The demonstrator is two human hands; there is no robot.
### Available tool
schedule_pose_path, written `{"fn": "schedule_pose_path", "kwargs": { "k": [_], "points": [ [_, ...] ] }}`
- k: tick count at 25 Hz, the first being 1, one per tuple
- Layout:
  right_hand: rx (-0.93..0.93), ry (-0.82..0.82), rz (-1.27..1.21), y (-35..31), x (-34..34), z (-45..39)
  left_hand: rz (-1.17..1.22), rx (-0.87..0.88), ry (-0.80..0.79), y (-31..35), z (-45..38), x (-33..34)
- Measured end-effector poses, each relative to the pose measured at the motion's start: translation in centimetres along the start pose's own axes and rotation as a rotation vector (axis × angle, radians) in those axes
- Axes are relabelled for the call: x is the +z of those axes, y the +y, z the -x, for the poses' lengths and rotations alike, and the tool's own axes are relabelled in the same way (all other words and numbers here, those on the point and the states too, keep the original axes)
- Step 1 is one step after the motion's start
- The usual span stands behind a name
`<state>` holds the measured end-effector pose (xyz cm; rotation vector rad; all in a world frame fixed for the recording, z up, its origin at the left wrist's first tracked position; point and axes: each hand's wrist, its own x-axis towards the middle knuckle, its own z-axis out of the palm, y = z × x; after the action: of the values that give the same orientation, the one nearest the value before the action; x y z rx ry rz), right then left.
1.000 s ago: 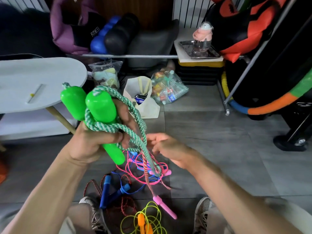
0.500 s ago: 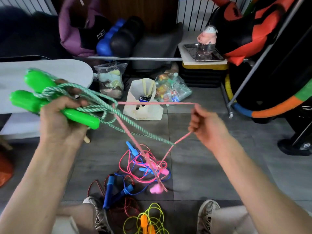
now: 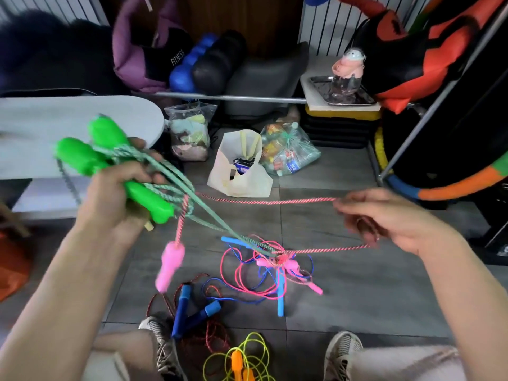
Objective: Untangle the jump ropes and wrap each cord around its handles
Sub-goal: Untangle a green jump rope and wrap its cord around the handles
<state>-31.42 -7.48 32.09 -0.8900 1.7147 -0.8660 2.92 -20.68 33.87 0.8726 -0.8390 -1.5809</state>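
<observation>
Lifted clear, pink handle [image 3: 170, 264] dangles — right hand [image 3: 384, 218] pinches pink cord [image 3: 275, 201], left hand [image 3: 115, 193] grips green handles [image 3: 110, 160].

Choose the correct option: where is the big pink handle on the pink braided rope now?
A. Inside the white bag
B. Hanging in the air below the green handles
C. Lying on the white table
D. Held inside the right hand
B: the pink handle dangles from its pink braided rope just under the green handles that the left hand holds, above the floor.

grey tiled floor [image 3: 343, 270], white oval table [image 3: 68, 116], slatted wall [image 3: 324, 26]
</observation>
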Motion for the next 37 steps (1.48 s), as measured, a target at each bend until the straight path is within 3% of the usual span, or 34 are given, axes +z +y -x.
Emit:
{"fn": "schedule_pose_path", "kwargs": {
  "k": [2,3,5,6,8,11,16,20,25,27,29,32,34,36,37],
  "points": [
    [0.057,-0.11,0.177,0.4,1.4,-0.3,-0.139,-0.019,-0.153,-0.7,1.5,1.8],
    [0.049,-0.083,0.334,0.7,1.9,-0.8,-0.198,-0.006,-0.226,-1.1,2.3,2.6],
    [-0.065,0.138,0.745,1.6,3.1,-2.1,-0.183,-0.009,-0.346,-1.3,3.1,3.2],
    [-0.183,0.155,0.736,1.6,4.4,-2.2,-0.17,-0.035,-0.395,-1.2,3.4,3.4],
    [-0.357,-0.139,0.447,1.8,7.5,-2.0,-0.154,-0.083,-0.479,-1.4,3.9,4.1],
    [-0.351,-0.537,0.185,1.7,11.7,-1.0,-0.149,-0.124,-0.598,-2.0,4.1,4.9],
    [-0.26,-0.67,-0.156,2.6,12.3,-1.2,-0.096,-0.16,-0.619,-2.6,3.7,5.8],
    [-0.407,-0.456,-0.269,3.1,12.1,-1.2,-0.129,-0.16,-0.614,-3.0,3.7,6.3],
    [-0.253,0.286,-0.503,2.4,6.9,-2.7,-0.144,-0.028,-0.408,-2.2,2.5,5.6],
    [-0.129,0.478,-0.665,2.3,4.9,-3.0,-0.16,-0.039,-0.326,-2.8,2.2,5.9],
    [-0.087,0.514,-0.696,2.5,4.4,-3.1,-0.175,-0.092,-0.265,-4.1,2.5,6.5],
    [-0.183,0.306,-0.233,2.5,5.2,-2.2,-0.344,-0.085,-0.237,-5.1,3.1,7.2],
    [-0.104,0.173,0.078,2.3,5.8,-1.6,-0.336,-0.102,-0.297,-5.1,3.3,7.3],
    [0.045,0.233,0.353,2.2,5.2,-1.9,-0.173,-0.126,-0.375,-4.6,3.4,7.0],
    [0.076,0.295,0.355,2.5,4.7,-2.1,-0.086,-0.114,-0.413,-4.4,3.4,7.0]
  ]
}}
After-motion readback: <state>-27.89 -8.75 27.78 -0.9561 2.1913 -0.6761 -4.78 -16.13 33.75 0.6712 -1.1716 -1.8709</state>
